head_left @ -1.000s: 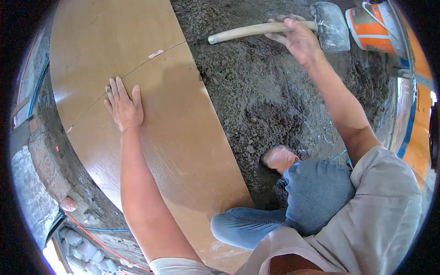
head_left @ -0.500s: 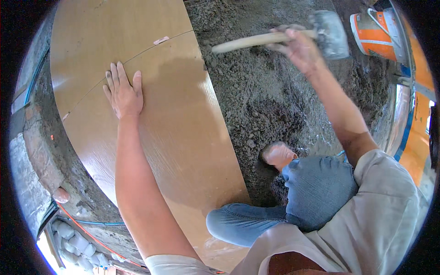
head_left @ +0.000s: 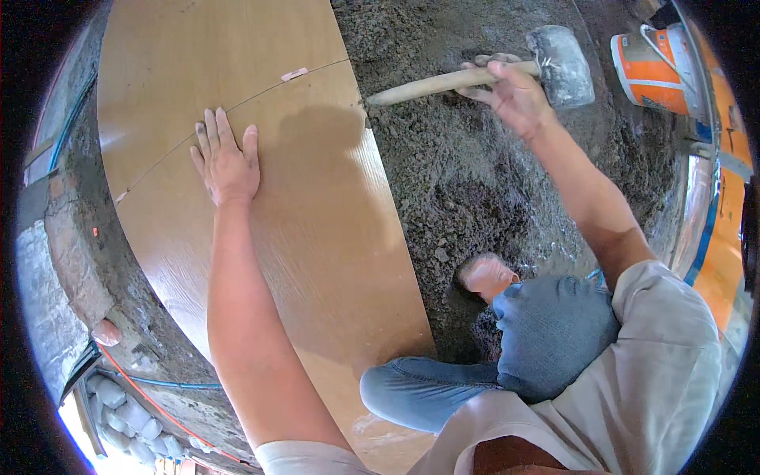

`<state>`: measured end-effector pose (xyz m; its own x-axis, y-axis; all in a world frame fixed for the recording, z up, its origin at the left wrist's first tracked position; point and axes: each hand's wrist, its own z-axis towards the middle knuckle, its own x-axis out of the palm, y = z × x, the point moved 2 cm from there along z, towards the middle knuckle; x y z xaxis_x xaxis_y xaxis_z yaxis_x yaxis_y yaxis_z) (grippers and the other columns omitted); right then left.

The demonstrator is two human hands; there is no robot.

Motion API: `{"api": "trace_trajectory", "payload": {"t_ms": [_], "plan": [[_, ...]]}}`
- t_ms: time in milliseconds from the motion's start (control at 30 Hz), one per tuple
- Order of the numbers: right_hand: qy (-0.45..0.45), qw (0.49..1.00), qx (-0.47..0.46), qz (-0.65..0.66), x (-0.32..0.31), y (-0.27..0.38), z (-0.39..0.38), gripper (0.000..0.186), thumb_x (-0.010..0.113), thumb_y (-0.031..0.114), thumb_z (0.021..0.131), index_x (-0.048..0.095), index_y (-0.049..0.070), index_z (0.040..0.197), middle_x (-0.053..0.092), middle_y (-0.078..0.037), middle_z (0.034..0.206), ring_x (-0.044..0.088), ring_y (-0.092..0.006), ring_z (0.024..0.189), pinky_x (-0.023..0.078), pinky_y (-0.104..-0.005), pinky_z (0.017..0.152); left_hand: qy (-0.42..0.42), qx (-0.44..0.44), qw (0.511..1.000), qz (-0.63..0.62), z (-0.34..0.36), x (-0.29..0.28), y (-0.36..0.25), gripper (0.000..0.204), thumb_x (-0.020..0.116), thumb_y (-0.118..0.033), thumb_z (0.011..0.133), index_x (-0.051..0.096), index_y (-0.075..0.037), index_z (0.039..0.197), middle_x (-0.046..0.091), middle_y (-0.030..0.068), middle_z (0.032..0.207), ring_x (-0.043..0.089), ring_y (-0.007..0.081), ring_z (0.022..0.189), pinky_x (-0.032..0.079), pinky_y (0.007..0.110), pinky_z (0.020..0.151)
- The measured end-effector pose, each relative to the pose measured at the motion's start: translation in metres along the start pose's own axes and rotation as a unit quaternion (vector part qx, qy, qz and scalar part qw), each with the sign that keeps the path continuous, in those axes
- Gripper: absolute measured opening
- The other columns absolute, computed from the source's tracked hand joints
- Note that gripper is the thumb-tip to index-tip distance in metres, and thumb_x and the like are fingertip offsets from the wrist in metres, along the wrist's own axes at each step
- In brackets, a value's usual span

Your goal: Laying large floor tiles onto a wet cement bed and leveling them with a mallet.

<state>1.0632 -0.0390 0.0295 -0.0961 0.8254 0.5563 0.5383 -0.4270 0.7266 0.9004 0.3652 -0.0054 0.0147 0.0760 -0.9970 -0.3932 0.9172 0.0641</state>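
Note:
My left hand (head_left: 226,162) lies flat, fingers spread, on a glossy tan panel or tile surface (head_left: 324,229), just below a thin curved-looking seam. A small pale pink piece (head_left: 294,74) sits on that seam. My right hand (head_left: 511,99) grips a mallet, with a pale wooden handle (head_left: 412,89) and a grey, dusty head (head_left: 562,67), held over rough wet mortar (head_left: 443,158) right of the tan surface. The handle's free end reaches to about the surface's right edge. My bent knee in jeans (head_left: 404,380) rests at the lower part of the tan surface.
An orange-and-white bucket (head_left: 649,67) lies at the upper right, beside orange boards (head_left: 724,237). A rough concrete ledge (head_left: 75,261) runs along the left, with blue and orange lines (head_left: 150,388) and grey sacks (head_left: 127,412) at the lower left. My bare foot (head_left: 484,277) rests in the mortar.
The mallet in my right hand has moved slightly, blurred in motion half a second ago and now lower than a second ago. My left hand stays flat on the tan surface. The view has shifted slightly.

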Motion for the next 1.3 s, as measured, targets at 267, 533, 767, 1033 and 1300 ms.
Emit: {"api": "trace_trajectory", "payload": {"t_ms": [267,533,767,1033,1300], "plan": [[0.012,1.0,-0.02,0.014,-0.004,0.0,0.02,0.01,0.061,0.002,0.083,0.055,0.007,0.089,0.06,-0.013,0.104,0.052,-0.0384,0.115,0.047,-0.0616,0.092,-0.008,0.0,1.0,-0.016,0.005,-0.002,-0.003,0.067,0.034,-0.052,0.094,0.023,-0.011,0.146,0.02,0.0071,0.153,0.017,0.0274,0.141,0.013,0.048,0.113],[0.035,0.998,-0.056,-0.003,-0.008,0.025,0.022,0.012,0.062,0.003,0.082,0.056,0.008,0.091,0.06,-0.014,0.105,0.052,-0.0373,0.116,0.048,-0.0597,0.091,-0.013,0.005,1.0,-0.022,0.004,-0.004,-0.002,0.064,0.034,-0.049,0.094,0.025,-0.013,0.146,0.021,0.0079,0.153,0.018,0.0284,0.141,0.014,0.05,0.113],[0.001,0.999,-0.039,-0.011,-0.006,0.016,0.027,0.01,0.06,0.001,0.083,0.054,0.006,0.088,0.06,-0.013,0.103,0.053,-0.0376,0.114,0.047,-0.0625,0.09,-0.006,0.0,1.0,-0.003,-0.001,0.001,0.006,0.062,0.034,-0.048,0.095,0.025,-0.015,0.146,0.02,0.0066,0.153,0.018,0.0274,0.141,0.013,0.048,0.113],[-0.008,0.999,-0.037,0.006,0.004,0.001,0.032,0.008,0.062,0.004,0.083,0.055,0.005,0.088,0.059,-0.014,0.103,0.052,-0.0365,0.114,0.046,-0.0613,0.092,-0.005,0.0,1.0,0.0,0.001,0.001,0.001,0.062,0.034,-0.049,0.095,0.025,-0.015,0.146,0.021,0.0065,0.153,0.019,0.0269,0.14,0.015,0.048,0.113],[0.025,0.997,-0.056,-0.041,-0.021,0.025,0.022,0.01,0.061,0.007,0.084,0.055,0.005,0.092,0.059,-0.016,0.107,0.051,-0.0362,0.117,0.045,-0.058,0.096,-0.007,-0.004,1.0,-0.001,0.005,-0.003,-0.002,0.062,0.034,-0.05,0.095,0.025,-0.015,0.146,0.021,0.006,0.153,0.019,0.0262,0.141,0.015,0.047,0.113]]}}
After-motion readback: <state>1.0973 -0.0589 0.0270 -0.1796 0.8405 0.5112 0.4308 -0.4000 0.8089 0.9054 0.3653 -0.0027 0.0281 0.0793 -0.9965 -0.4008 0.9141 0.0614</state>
